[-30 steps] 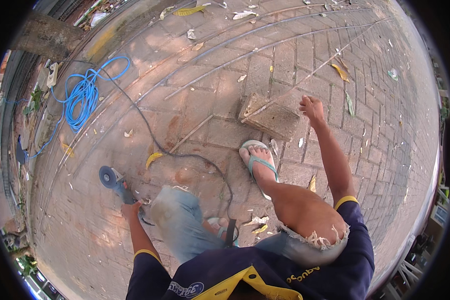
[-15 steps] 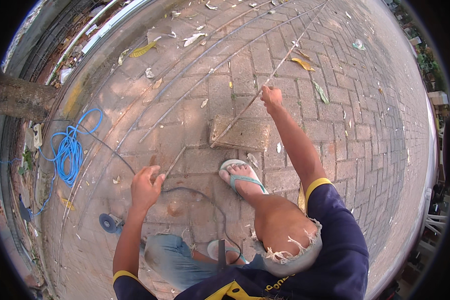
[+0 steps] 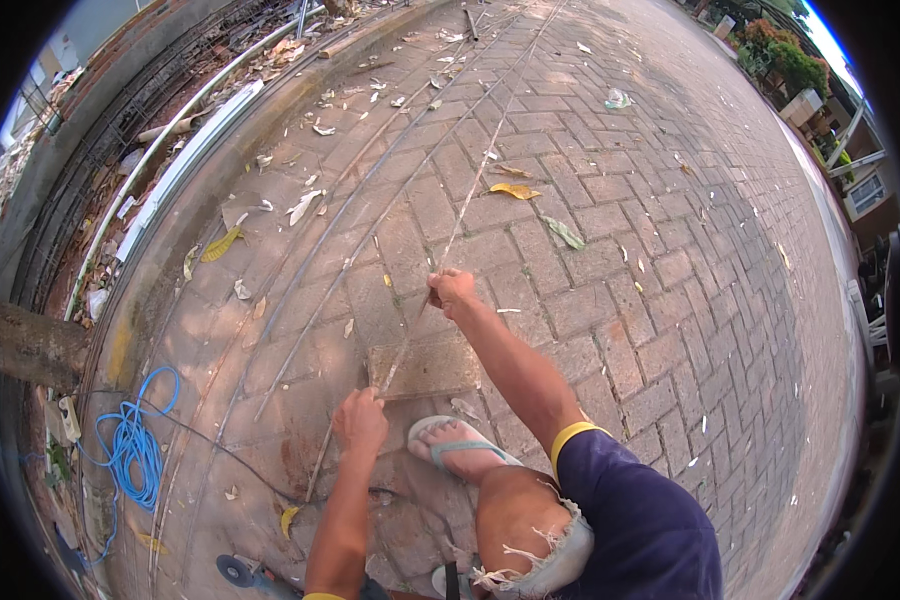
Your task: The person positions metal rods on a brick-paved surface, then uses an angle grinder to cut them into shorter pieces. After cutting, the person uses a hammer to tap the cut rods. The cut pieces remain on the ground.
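A long thin metal rod [image 3: 471,190] runs from the far paving down to a tan block [image 3: 432,364] in front of my foot. My right hand [image 3: 453,293] is closed round this rod, just beyond the block. At the block's left edge, my left hand [image 3: 360,424] has its fingers drawn together at the near end of the same rod; the exact grip is partly hidden. A short rod piece [image 3: 318,467] lies on the paving, its upper part hidden under my left hand. My sandalled foot [image 3: 455,443] is close behind the block.
An angle grinder [image 3: 235,571] lies at the lower left, with a dark cable [image 3: 230,456] crossing the paving. Left of it is a coiled blue hose or cord [image 3: 135,450]. Several long rods [image 3: 342,208] lie along the kerb side. A tree trunk [image 3: 25,342] stands at the left edge.
My left hand has moved from loosely open beside the short rod to the long rod's near end. My right hand has come nearer the block along the rod. The view has tilted up.
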Available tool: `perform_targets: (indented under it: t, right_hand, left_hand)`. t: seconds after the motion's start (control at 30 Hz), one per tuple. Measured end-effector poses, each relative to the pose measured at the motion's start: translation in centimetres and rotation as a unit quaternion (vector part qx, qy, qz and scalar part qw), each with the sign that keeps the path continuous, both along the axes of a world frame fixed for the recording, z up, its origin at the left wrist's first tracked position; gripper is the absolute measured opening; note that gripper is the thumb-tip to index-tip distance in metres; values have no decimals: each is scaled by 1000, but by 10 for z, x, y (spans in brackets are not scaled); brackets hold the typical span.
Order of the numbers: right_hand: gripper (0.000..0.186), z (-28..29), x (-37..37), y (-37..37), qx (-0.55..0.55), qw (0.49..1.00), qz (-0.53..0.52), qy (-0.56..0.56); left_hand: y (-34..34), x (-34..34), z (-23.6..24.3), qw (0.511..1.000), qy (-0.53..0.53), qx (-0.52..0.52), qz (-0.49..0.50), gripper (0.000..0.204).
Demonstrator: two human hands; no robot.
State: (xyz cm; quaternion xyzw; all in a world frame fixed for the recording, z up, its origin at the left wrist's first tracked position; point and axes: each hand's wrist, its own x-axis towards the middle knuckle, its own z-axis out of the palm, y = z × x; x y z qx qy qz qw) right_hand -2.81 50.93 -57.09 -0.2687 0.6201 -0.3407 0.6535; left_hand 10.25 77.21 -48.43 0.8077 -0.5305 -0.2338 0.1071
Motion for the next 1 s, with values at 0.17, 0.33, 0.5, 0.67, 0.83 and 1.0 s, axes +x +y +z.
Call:
perform_targets:
  t: [0.17, 0.33, 0.5, 0.67, 0.83, 1.0]
  right_hand:
    - [7, 49, 18, 54, 23, 985, 37, -164]
    - [8, 71, 45, 119, 91, 959, 83, -254]
    - [9, 53, 74, 88, 84, 975, 103, -180]
    - [22, 9, 32, 4, -117, 968, 148, 163]
    - [41, -8, -112, -40, -68, 920, 32, 384]
    - [53, -6, -192, -34, 22, 857, 25, 514]
  left_hand:
    - [46, 36, 46, 999, -46, -12, -21, 22]
    - [105, 58, 85, 985, -164, -21, -46, 17]
    - [71, 91, 65, 983, -175, 39, -24, 15]
    - [-23, 111, 27, 981, -186, -53, 1, 15]
    - [-102, 123, 9, 965, -259, 13, 40, 12]
    - [-151, 120, 15, 928, -341, 144, 41, 15]
